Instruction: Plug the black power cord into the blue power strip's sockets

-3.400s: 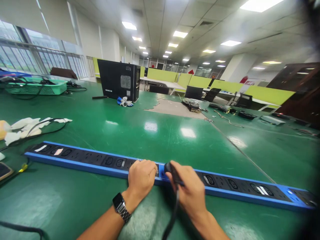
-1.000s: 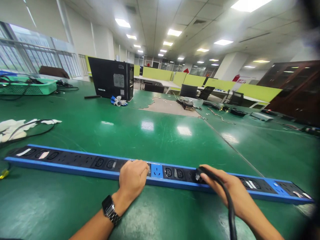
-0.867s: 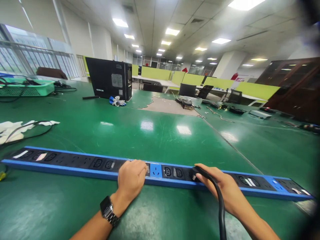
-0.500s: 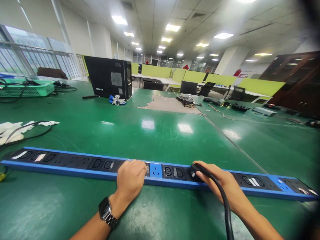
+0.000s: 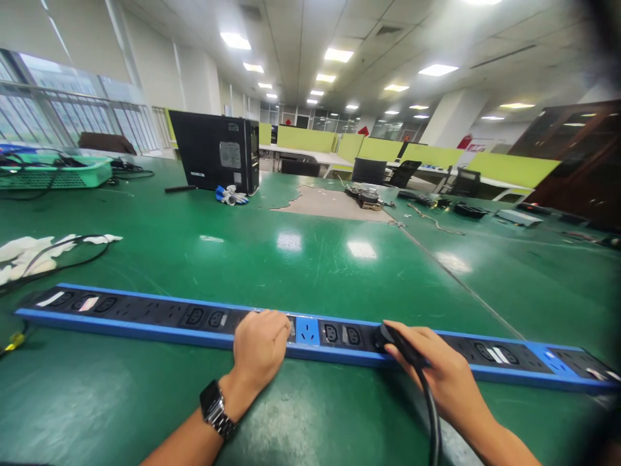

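A long blue and black power strip (image 5: pixel 310 356) lies across the green table in front of me. My left hand (image 5: pixel 261 349), a watch on its wrist, is closed over the strip left of a blue socket; its fingertips are hidden. My right hand (image 5: pixel 434 362) pinches a black plug (image 5: pixel 385 336) between thumb and fingers. The plug sits against the strip's face right of two dark sockets; I cannot tell how deep its pins are. From it a thick black cable (image 5: pixel 431 408) runs under my palm toward the bottom edge.
A black computer case (image 5: pixel 211 152) stands at the back left, with a glove (image 5: pixel 231 195) beside it. Further left are a green basket (image 5: pixel 87 171) of cables and a white cloth (image 5: pixel 29 259). Loose parts (image 5: pixel 369 196) and cables lie toward the back right.
The view has shifted slightly, moving everything a little to the right. The right hand tilts the plug differently, and its cable hangs closer to the hand. The left hand stays on the strip.
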The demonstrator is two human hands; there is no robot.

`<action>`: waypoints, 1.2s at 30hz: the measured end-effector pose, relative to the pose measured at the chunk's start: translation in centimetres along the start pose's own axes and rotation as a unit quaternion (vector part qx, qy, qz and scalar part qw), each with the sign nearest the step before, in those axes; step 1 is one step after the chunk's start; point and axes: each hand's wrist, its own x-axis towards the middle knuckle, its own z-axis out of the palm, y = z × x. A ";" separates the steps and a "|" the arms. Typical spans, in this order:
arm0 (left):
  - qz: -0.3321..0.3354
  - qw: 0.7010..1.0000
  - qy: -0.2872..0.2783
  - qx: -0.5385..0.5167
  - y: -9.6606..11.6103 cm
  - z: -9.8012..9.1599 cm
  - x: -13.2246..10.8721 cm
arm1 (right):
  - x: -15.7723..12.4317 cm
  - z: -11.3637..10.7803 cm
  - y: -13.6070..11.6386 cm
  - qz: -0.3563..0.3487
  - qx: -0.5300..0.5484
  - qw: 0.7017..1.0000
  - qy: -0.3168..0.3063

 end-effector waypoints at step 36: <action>-0.006 1.000 -0.001 -0.010 0.1 0.1 0.0 | 3.2 -0.3 -4.6 0.217 0.110 0.959 0.149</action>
